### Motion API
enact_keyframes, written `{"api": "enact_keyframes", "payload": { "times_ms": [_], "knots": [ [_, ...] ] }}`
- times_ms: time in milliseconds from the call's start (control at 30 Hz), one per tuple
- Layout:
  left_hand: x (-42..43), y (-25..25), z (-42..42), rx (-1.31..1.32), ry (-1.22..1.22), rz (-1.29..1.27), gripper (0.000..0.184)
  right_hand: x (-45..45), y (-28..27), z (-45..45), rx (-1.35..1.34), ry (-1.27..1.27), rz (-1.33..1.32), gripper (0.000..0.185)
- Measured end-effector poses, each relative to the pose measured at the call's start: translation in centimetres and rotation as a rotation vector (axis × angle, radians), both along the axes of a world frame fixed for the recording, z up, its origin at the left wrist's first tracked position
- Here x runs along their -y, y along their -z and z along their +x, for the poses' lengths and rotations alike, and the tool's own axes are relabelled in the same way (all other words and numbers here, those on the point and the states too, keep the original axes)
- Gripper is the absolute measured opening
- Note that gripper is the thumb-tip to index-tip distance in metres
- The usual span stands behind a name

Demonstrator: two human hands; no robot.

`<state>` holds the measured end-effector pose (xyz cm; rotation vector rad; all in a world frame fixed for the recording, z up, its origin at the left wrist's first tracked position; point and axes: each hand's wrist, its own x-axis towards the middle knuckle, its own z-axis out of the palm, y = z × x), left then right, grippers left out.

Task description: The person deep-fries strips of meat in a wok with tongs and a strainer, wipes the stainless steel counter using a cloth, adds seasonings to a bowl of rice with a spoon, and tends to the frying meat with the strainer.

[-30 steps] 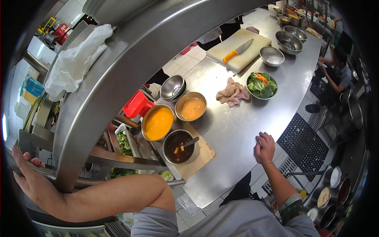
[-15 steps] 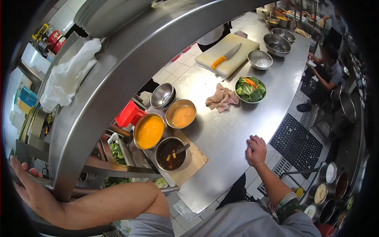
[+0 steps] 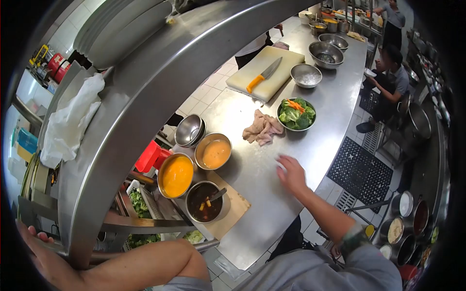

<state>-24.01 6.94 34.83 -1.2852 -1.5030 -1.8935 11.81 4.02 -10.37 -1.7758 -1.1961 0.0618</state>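
Note:
My left hand (image 3: 46, 254), cut off by the dark view edge, rests at the metal rail (image 3: 60, 250) beside the shelf post, fingertips curled over it. Over the steel table my right hand (image 3: 291, 175) is held, fingers apart, holding nothing. Nearest to it are a crumpled pale cloth (image 3: 262, 128) and a bowl of broccoli (image 3: 296, 115) topped with carrot strips. To the left stand a pot of yellow liquid (image 3: 176, 176), a pot of orange liquid (image 3: 216, 153) and a pot of dark sauce (image 3: 203, 206) with a spoon in it.
A yellow-handled knife (image 3: 264, 75) lies on a white cutting board (image 3: 238, 80). Metal bowls (image 3: 326, 55) stand farther back, and stacked bowls (image 3: 188, 130) sit at left. An overhead steel shelf (image 3: 145, 82) crosses the view. A person (image 3: 391, 82) is at right beyond the black mat (image 3: 357, 169).
My right hand has left the table's right edge, moving left and forward with its fingers spreading. The view has shifted slightly. My left hand stays at the rail.

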Motion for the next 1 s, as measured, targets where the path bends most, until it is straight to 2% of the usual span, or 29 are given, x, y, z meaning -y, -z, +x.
{"api": "enact_keyframes", "payload": {
  "times_ms": [33, 100, 133, 200, 267, 333, 400, 433, 500, 533, 600, 667, 700, 767, 833, 933, 1000],
  "knots": [
    [-0.1, -0.1, 0.1, -0.002, 0.0, -0.001, 0.055, -3.4, -1.5, 0.0, 0.073, -0.026, 0.084, 0.028],
    [-0.1, -0.2, 0.4, 0.002, 0.008, 0.002, 0.052, -9.4, -6.2, 0.8, 0.056, -0.08, 0.082, 0.036],
    [-0.1, -0.3, 0.8, 0.0, 0.013, 0.009, 0.05, -12.9, -5.7, 1.7, 0.17, -0.027, 0.077, 0.036],
    [0.4, -0.5, 1.3, 0.005, 0.016, 0.016, 0.047, -17.2, -4.2, 3.1, 0.304, 0.038, -0.092, 0.038],
    [0.8, -0.5, 1.7, -0.011, 0.017, 0.037, 0.044, -19.8, -3.9, 4.1, 0.336, 0.051, -0.424, 0.039],
    [0.6, -0.7, 1.2, -0.116, 0.0, 0.075, 0.048, -22.0, -1.3, 5.7, 0.327, -0.092, -0.504, 0.039],
    [0.4, -0.7, 1.4, -0.119, -0.113, 0.047, 0.048, -25.8, 3.8, 8.0, 0.15, -0.2, -0.511, 0.042],
    [0.5, -0.7, 1.4, -0.12, -0.171, 0.037, 0.048, -25.9, 2.2, 8.7, 0.198, -0.14, -0.523, 0.041],
    [0.3, -1.1, -7.5, -0.214, -0.196, -0.144, 0.062, -25.4, -3.2, 9.9, 0.292, -0.022, -0.537, 0.04],
    [0.4, -1.6, -11.0, -0.264, -0.213, -0.243, 0.073, -28.4, 0.6, 11.6, 0.247, 0.055, -0.374, 0.041],
    [-0.2, -1.8, -11.4, -0.164, -0.23, -0.198, 0.067, -33.3, 8.2, 12.9, 0.041, 0.158, -0.218, 0.04],
    [-0.2, -2.0, -11.6, -0.116, -0.235, -0.173, 0.064, -34.9, 7.0, 11.7, -0.048, 0.085, -0.273, 0.033],
    [0.1, -2.1, -11.8, -0.123, -0.237, -0.179, 0.064, -35.7, 6.4, 11.3, 0.022, -0.011, -0.326, 0.028],
    [0.2, -2.0, -11.7, -0.116, -0.255, -0.173, 0.063, -35.3, 1.0, 9.7, 0.166, -0.193, -0.426, 0.022],
    [0.2, -2.1, -11.3, -0.098, -0.292, -0.169, 0.062, -35.3, -1.1, 8.0, 0.304, -0.375, -0.54, 0.02],
    [0.9, -2.4, -10.9, -0.156, -0.301, -0.206, 0.059, -35.9, 0.2, 5.4, 0.486, -0.635, -0.387, 0.018],
    [0.7, -1.2, -1.8, -0.169, -0.329, -0.081, 0.047, -36.1, 4.9, 4.3, 0.436, -0.83, -0.206, 0.019]
  ]
}}
